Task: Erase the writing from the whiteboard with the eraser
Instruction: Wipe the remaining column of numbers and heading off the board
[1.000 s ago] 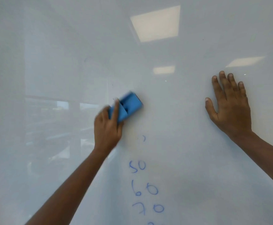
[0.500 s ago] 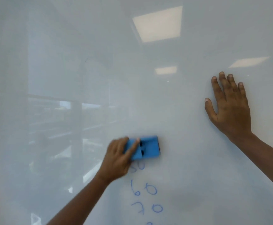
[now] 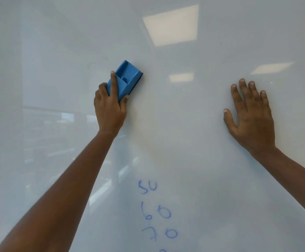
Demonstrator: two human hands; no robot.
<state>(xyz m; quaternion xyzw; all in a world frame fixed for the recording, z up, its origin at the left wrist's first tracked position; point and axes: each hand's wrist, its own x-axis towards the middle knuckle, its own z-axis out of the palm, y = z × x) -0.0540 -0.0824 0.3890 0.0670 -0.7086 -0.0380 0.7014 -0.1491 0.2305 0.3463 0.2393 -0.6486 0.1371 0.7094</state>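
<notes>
A glossy whiteboard (image 3: 193,135) fills the view. My left hand (image 3: 110,108) grips a blue eraser (image 3: 125,79), pressed tilted against the board at upper centre-left, index finger lying along its top. Blue handwritten numbers (image 3: 156,211) reading 50, 60 and 70 stand in a column low on the board, well below the eraser, with another line cut off at the bottom edge. My right hand (image 3: 251,117) rests flat on the board to the right, fingers spread, holding nothing.
Ceiling lights (image 3: 171,24) and a room reflect in the board's shiny surface. A faint smudged patch (image 3: 157,146) lies between the eraser and the numbers. No board edge or tray is in view.
My left hand swept the eraser down to just above the 50, then back up and to the left. The small mark above the 50 is gone. The right hand stayed in place.
</notes>
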